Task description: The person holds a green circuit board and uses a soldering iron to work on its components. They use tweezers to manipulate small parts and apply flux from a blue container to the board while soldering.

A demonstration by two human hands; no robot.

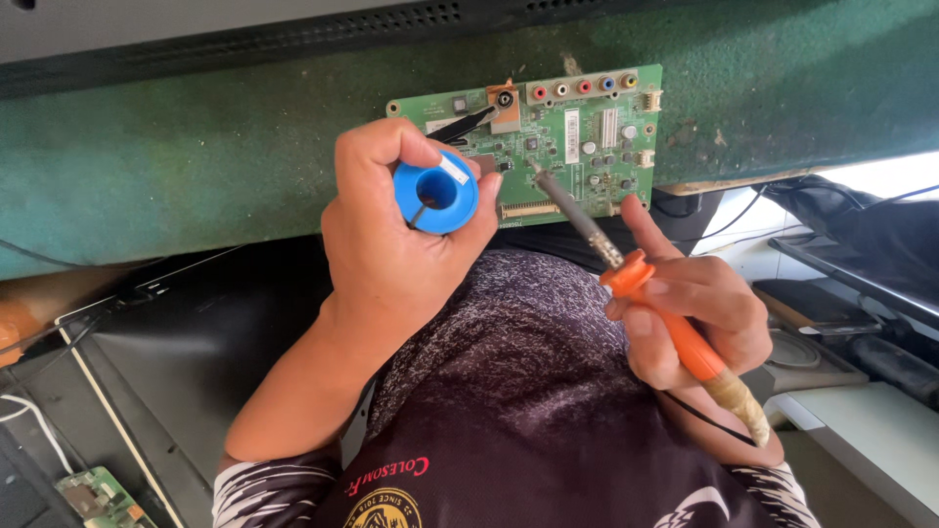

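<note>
The left hand [386, 235] is curled tight around a blue plastic spool [436, 194], round with a hollow core, its thumb and fingers gripping the rim from both sides. The right hand [699, 313] grasps a soldering iron [646, 293] by its smooth orange handle, fingers wrapped around it and the forefinger stretched out along the guard; the grey metal shaft slants up and to the left, and its tip rests on the board.

Beneath both hands runs a workbench [196, 147] covered in worn green felt-like cloth, rough and stained, with frayed patches near its front edge. Along the top lies a long dark panel [293, 34] with a row of small vent slots.

On the cloth near the bench's front edge sits a green circuit board [567, 137], flat and rectangular, studded with small grey and black parts. A row of round coloured sockets [584, 87] lines its top edge, and white plastic connectors stand at its right side. The spool hovers over the board's left part, covering it.

The iron's handle ends in a wrapping of pale tape [738, 401], lumpy and fibrous, from which a thin black cord [709, 422] leads off.

At the lower left corner lies a second, smaller green board [98, 497].
</note>
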